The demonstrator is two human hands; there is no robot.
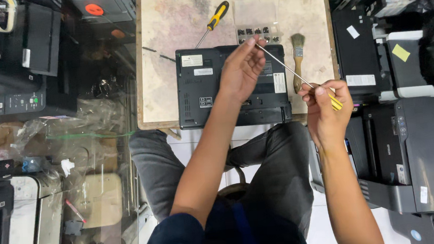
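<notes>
Two hands over a black laptop [232, 84], lying bottom up on a small worn table [168, 33]. Near edge of the laptop partly hidden behind the left forearm; its middle covered by the left hand [241, 69]. Handle of the long screwdriver [295, 73] mostly swallowed by the right hand [326, 105], only a sliver of yellow showing by the fingers. Tip of its shaft hidden against the left fingertips [257, 45], so hard to tell what sits there. Left hand raised above the laptop, fingers pinched together on the shaft's far end. Right hand clenched around the handle, held off the table's right edge, shaft slanting up and left between both hands. Beyond the laptop: a second screwdriver [213, 23] with yellow and black grip, a clear tray [257, 18] of small dark parts too small to identify, a paintbrush [298, 61] just right of the laptop. Printers [415, 142] cut off at both sides.
</notes>
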